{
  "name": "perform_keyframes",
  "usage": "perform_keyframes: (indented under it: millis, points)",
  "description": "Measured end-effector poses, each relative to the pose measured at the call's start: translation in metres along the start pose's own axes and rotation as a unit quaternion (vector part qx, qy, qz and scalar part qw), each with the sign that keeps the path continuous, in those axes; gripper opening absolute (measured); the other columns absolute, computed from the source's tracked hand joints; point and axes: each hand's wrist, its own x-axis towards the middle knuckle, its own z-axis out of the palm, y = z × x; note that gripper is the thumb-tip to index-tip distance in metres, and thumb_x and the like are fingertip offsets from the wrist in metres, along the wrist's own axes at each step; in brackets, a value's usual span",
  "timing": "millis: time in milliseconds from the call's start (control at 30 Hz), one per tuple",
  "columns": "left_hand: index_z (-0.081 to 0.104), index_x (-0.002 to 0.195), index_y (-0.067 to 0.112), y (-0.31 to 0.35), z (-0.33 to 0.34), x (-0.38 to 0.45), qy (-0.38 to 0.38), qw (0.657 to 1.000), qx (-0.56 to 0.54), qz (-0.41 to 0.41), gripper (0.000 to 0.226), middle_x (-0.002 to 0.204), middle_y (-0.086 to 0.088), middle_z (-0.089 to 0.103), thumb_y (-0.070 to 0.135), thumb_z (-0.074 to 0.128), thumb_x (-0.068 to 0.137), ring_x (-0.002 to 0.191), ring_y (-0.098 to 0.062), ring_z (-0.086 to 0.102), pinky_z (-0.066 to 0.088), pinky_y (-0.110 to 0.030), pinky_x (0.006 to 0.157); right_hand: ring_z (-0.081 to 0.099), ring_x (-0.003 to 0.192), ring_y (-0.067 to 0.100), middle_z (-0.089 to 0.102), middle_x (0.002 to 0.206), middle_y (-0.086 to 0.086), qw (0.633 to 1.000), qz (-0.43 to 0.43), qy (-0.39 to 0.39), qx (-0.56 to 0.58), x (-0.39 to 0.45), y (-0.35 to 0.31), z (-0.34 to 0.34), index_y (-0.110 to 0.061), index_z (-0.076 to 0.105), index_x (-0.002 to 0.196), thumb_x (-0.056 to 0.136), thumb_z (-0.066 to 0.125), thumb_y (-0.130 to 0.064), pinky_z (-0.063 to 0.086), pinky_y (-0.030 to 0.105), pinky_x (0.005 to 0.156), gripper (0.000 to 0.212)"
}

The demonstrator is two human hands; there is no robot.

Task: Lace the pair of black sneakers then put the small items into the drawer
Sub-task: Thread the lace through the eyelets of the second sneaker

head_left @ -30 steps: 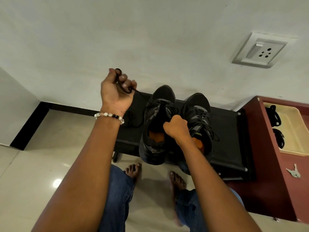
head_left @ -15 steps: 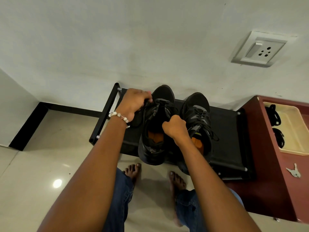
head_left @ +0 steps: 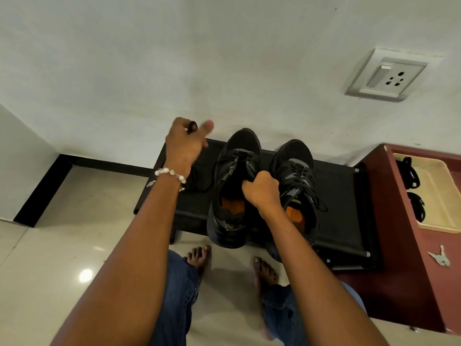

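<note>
Left sneaker (head_left: 233,186): black, soft knit upper over a firm sole, light enough for one hand; stands toe to the wall on the black shoe rack (head_left: 339,196), near its middle, touching its mate
Right sneaker (head_left: 295,178): just beside it toward the rack's right end, looks fully laced with the ends trailing loose
Shoelace (head_left: 191,126): thin, limp, black cord, likely to slip through dry fingers; best pinched close to its stiff tip, where it can be steered into an eyelet
Left hand (head_left: 185,142): raised above the rack's far left corner, fingers curled round the lace end and drawing it up, one finger stuck out
Right hand (head_left: 262,189): clamped on the tongue and collar of the left sneaker, bracing it; a sound hold, since the collar is the stiffest part of the upper
Small items: a key (head_left: 440,258) lies on the maroon cabinet's (head_left: 399,283) top, well apart from the rack; dark corded things (head_left: 411,172) sit in the cream tray (head_left: 446,196), too small to identify
Judgement: lacing of the left sneaker is under way; nothing fragile here
</note>
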Motion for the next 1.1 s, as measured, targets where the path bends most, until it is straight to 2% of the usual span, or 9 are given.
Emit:
perform_keyframes:
  millis: [100,233,400,467,600,733,933,1000,1100]
  points:
    - [0.044,0.102,0.012,-0.009,0.013,-0.004,-0.096,0.946,0.294,0.096,0.05,0.084,0.0,0.06,0.033,0.081,0.075,0.074,-0.014,0.061,0.048,-0.03,0.07,0.045,0.059,0.019,0.049,0.072,0.004,1.0,-0.009,0.022,0.003,0.001,-0.001,0.001,-0.012,0.043,0.069,0.091,0.058,-0.021,0.036,0.029,0.05,0.028]
    - [0.053,0.104,0.011,-0.017,0.021,0.001,-0.18,0.902,0.379,0.103,0.044,0.102,-0.006,0.063,0.023,0.082,0.074,0.092,-0.022,0.063,0.052,-0.039,0.09,0.044,0.059,0.018,0.048,0.072,0.004,1.0,-0.012,0.027,-0.007,-0.001,0.0,0.001,-0.012,0.04,0.069,0.092,0.056,-0.015,0.036,0.029,0.05,0.028]
    - [0.061,0.09,0.018,-0.014,0.022,0.0,-0.055,0.982,0.166,0.069,0.033,0.094,-0.002,0.068,0.009,0.083,0.068,0.081,-0.014,0.064,0.049,-0.014,0.067,0.036,0.052,0.016,0.041,0.067,0.002,0.999,-0.012,0.047,-0.024,-0.002,0.001,0.006,-0.013,0.033,0.065,0.092,0.052,-0.009,0.027,0.025,0.044,0.034]
    - [0.061,0.084,0.019,-0.012,0.026,-0.005,-0.007,0.998,0.063,0.017,0.031,0.089,-0.007,0.067,0.005,0.083,0.066,0.07,-0.015,0.059,0.047,-0.017,0.056,0.037,0.052,0.015,0.042,0.067,0.002,0.998,-0.007,0.056,-0.026,-0.003,0.0,0.008,-0.013,0.034,0.064,0.093,0.051,-0.008,0.027,0.025,0.043,0.033]
    - [0.052,0.072,0.016,-0.012,0.034,-0.013,-0.004,0.987,-0.117,-0.106,0.031,0.091,-0.022,0.069,-0.009,0.07,0.075,0.042,-0.007,0.051,0.036,-0.014,0.038,0.038,0.053,0.015,0.042,0.067,0.002,0.998,0.006,0.064,-0.009,-0.003,0.001,0.008,-0.012,0.036,0.065,0.093,0.05,-0.008,0.031,0.025,0.044,0.032]
    - [0.047,0.083,0.015,-0.016,0.029,-0.007,0.008,0.962,-0.168,-0.216,0.031,0.081,-0.017,0.069,-0.012,0.061,0.082,0.031,-0.003,0.039,0.025,-0.015,0.031,0.04,0.055,0.014,0.043,0.071,0.002,0.998,0.004,0.067,-0.02,-0.004,0.0,0.01,-0.013,0.036,0.066,0.094,0.051,-0.008,0.028,0.024,0.043,0.032]
    - [0.067,0.086,-0.001,-0.031,0.025,0.001,-0.008,0.972,0.03,-0.232,0.004,0.077,-0.012,0.07,0.001,0.067,0.081,0.046,-0.012,0.046,0.038,-0.02,0.041,0.043,0.059,0.016,0.042,0.071,0.002,0.997,0.013,0.078,-0.016,-0.004,-0.004,0.012,-0.014,0.036,0.067,0.094,0.052,-0.007,0.028,0.024,0.044,0.032]
    - [0.067,0.097,-0.002,-0.037,0.022,0.005,-0.025,0.97,0.115,-0.211,0.023,0.084,-0.012,0.069,0.015,0.071,0.082,0.055,-0.016,0.054,0.046,-0.025,0.049,0.043,0.059,0.015,0.042,0.071,0.001,0.997,0.013,0.078,-0.017,-0.005,-0.005,0.011,-0.014,0.036,0.067,0.094,0.052,-0.007,0.028,0.024,0.043,0.032]
    - [0.057,0.1,-0.001,-0.037,0.014,0.006,-0.018,0.954,0.257,-0.152,0.047,0.099,-0.013,0.064,0.042,0.069,0.085,0.086,-0.028,0.062,0.055,-0.038,0.079,0.04,0.057,0.012,0.041,0.072,0.001,0.997,0.008,0.079,-0.02,-0.005,-0.005,0.012,-0.013,0.036,0.066,0.094,0.052,-0.006,0.028,0.023,0.044,0.033]
